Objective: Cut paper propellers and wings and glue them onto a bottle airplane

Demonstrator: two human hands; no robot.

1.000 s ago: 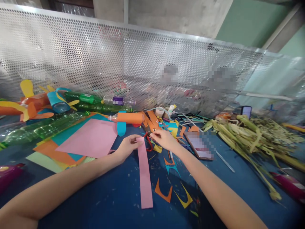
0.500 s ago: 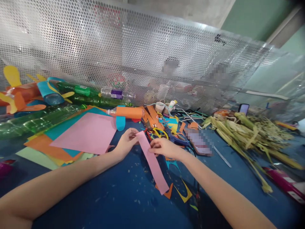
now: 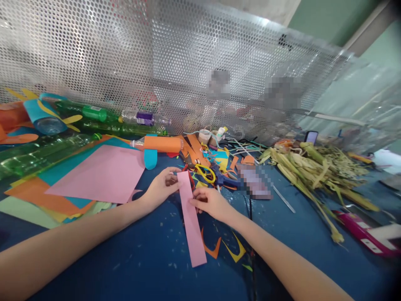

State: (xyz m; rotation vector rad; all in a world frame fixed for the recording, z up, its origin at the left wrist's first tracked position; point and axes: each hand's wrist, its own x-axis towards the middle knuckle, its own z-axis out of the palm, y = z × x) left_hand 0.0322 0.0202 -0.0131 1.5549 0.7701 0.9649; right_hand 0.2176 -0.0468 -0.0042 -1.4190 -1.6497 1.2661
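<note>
A long pink paper strip (image 3: 194, 238) is held slanting over the blue table, its lower end pointing toward me. My left hand (image 3: 162, 188) pinches it near the upper left edge. Partway down the right edge, my right hand (image 3: 211, 203) has the strip between thumb and fingers. Just beyond the hands lie yellow-handled scissors (image 3: 206, 172) and a blue glue gun (image 3: 225, 182), beside paper scraps. Behind my left hand rests a clear bottle wrapped in orange paper (image 3: 163, 144), with a blue rounded paper piece (image 3: 151, 159) on it.
Coloured paper sheets (image 3: 100, 171) are stacked at left, near green plastic bottles (image 3: 46, 152). A phone (image 3: 254, 182) lies right of the scissors. Dried husks (image 3: 308, 175) spread at right, with a magenta item (image 3: 365, 232) nearer. A perforated sheet (image 3: 175, 50) stands behind the table.
The pink strip has turned closer to upright, its lower end swinging left. Both hands keep their hold on it. My view has shifted slightly right.
</note>
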